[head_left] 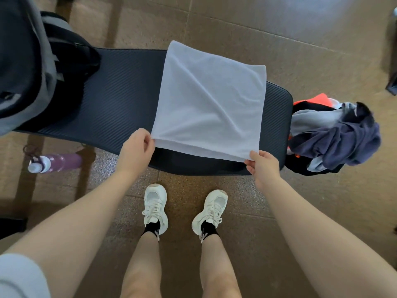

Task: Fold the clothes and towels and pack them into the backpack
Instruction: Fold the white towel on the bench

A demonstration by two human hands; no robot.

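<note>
A white towel (209, 102), folded double, lies across the black padded bench (120, 100). My left hand (136, 150) pinches its near left corner and my right hand (263, 166) pinches its near right corner, both at the bench's front edge. The grey and black backpack (28, 67) stands on the bench's left end, its top partly cut off by the frame. A heap of unfolded clothes (333, 136), dark blue, grey, black and orange, sits off the bench's right end.
A purple water bottle (55, 163) lies on the brown tiled floor under the bench's left side. My two feet in white sneakers (154, 206) stand just in front of the bench. A dark object (392, 82) shows at the right edge.
</note>
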